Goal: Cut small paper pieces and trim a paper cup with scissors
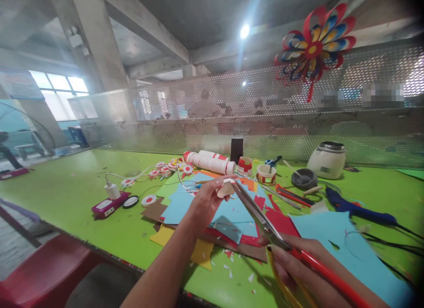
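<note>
My left hand [203,206] pinches a small piece of paper [225,189], white on top with a tan face, above the middle of the table. In my right hand [304,266] is a pair of scissors [260,217] with one red handle and one yellow handle. The blades point up and left, and their tips meet the right edge of the paper piece; whether they cut into it I cannot tell. Below both hands lie light blue paper sheets [185,208] over red, brown and yellow ones, with small white and red scraps around.
Stacked paper cups [210,162], two cut cups, a grey bowl [304,178] and a cream pot [327,161] stand at the back. A blue glue gun [357,208] lies right. A power strip [109,205] with a plug is left. Perforated metal screen [198,109] borders the table.
</note>
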Demonstrator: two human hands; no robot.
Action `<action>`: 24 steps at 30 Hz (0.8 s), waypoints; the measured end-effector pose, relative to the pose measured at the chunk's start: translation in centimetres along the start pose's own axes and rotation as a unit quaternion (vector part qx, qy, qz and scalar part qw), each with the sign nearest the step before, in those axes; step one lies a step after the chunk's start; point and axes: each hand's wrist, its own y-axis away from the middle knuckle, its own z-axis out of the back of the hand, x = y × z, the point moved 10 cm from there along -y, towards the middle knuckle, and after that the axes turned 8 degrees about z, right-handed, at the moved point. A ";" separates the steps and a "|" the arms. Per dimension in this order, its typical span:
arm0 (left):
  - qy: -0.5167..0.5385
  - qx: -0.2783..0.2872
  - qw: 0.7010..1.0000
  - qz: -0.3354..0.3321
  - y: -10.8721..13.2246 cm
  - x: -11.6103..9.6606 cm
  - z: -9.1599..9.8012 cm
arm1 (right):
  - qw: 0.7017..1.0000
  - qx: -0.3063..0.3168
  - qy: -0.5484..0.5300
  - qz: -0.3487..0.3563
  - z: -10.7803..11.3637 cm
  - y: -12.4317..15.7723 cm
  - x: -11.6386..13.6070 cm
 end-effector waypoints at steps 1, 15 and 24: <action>-0.004 0.002 1.000 0.002 0.0 0.0 0.0 | 1.000 0.004 0.002 -0.001 0.0 0.1 0.1; -0.014 -0.014 1.000 -0.009 0.0 -0.2 0.1 | 1.000 -0.002 -0.002 -0.018 0.3 0.4 1.1; -0.035 -0.009 0.999 -0.017 -0.1 -0.3 0.0 | 1.000 -0.001 0.022 -0.014 0.6 0.4 1.5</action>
